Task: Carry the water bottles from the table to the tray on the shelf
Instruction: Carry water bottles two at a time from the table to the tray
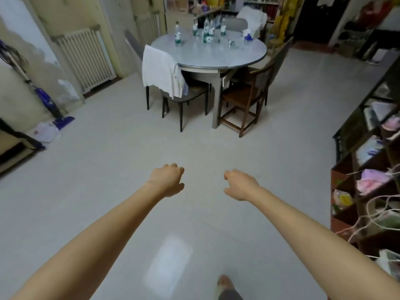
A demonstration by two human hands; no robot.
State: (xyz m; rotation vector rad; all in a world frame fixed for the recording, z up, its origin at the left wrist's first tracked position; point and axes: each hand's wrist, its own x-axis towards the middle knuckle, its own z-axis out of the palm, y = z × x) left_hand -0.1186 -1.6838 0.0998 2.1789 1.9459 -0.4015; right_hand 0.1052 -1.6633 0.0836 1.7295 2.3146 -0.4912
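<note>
Several clear water bottles with green labels stand on the round grey table (238, 59) far ahead; one bottle (178, 36) stands apart on the left, a cluster (207, 31) near the middle, and one small bottle (232, 43) lies on its side. My left hand (167, 179) and my right hand (239, 184) are stretched out over the bare floor, well short of the table. Both hang with loosely curled fingers and hold nothing. No tray shows in this view.
A chair draped with a white cloth (161, 74) and a brown wooden chair (244, 105) stand at the table's near side. Dark shelves (368, 159) packed with items run along the right. A radiator (84, 59) and a purple mop (50, 102) line the left wall.
</note>
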